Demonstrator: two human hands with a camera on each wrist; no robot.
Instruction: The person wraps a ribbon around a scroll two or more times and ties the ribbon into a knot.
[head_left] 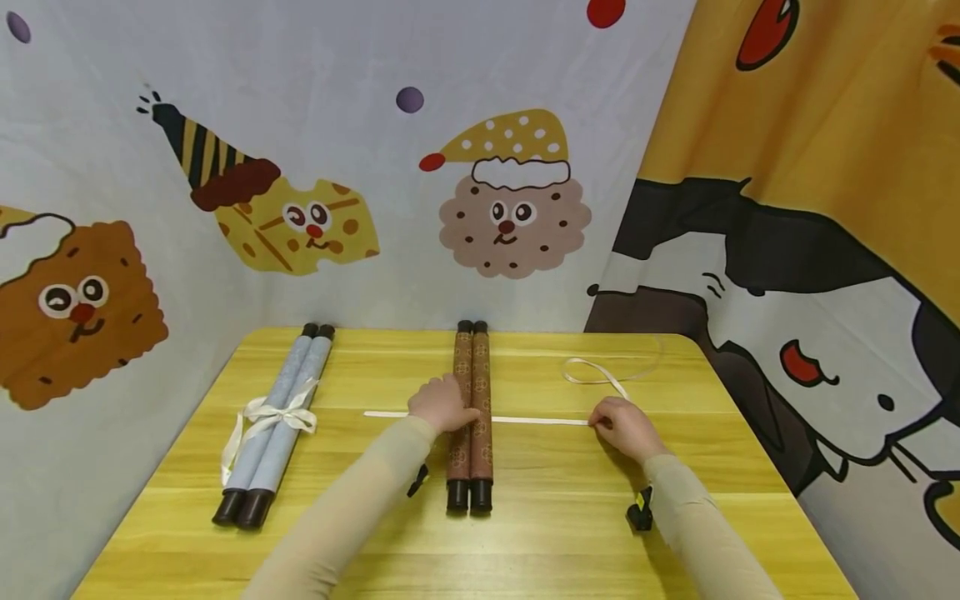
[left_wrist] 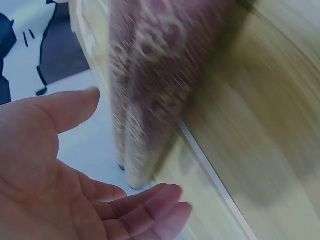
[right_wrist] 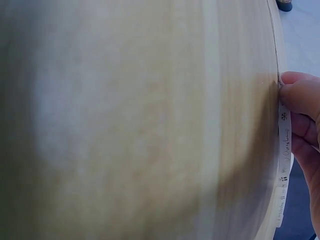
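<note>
Two brown patterned scrolls with dark end caps lie side by side in the middle of the table. A narrow white ribbon runs crosswise beneath them, its short end out to the left. My left hand is over the left side of the scrolls, thumb reaching across them. In the left wrist view that hand has its thumb and fingers apart, with the blurred scrolls beyond. To the right, my right hand pinches the ribbon between thumb and fingertips. Small print shows on the ribbon in the right wrist view.
Two light blue scrolls lie at the left, tied together with a cream ribbon bow. Loose ribbon loops toward the table's back right. A cartoon-printed curtain hangs behind the wooden table.
</note>
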